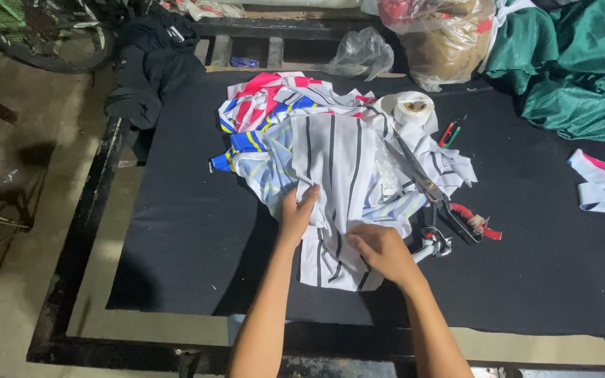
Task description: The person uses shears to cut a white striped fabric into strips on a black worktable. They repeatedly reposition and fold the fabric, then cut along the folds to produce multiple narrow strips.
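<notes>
A white fabric piece with dark stripes (334, 157) lies on top of a heap of cloth on a black work mat (197, 231). My left hand (297, 213) rests flat on the striped piece's lower left part, fingers together. On its lower right edge my right hand (379, 250) pinches the fabric. Red, white and blue printed cloth (267, 105) sits under the heap at the back. Large scissors (432, 189) with red-wrapped handles lie just right of the striped piece.
A white tape roll (414, 108) stands behind the heap, with small red and green tools (448, 134) beside it. Green fabric (582, 70) is piled at the back right, plastic bags (442, 35) at the back. Cloth strips (603, 185) lie at the right edge. A bicycle wheel (43, 35) is on the floor, far left.
</notes>
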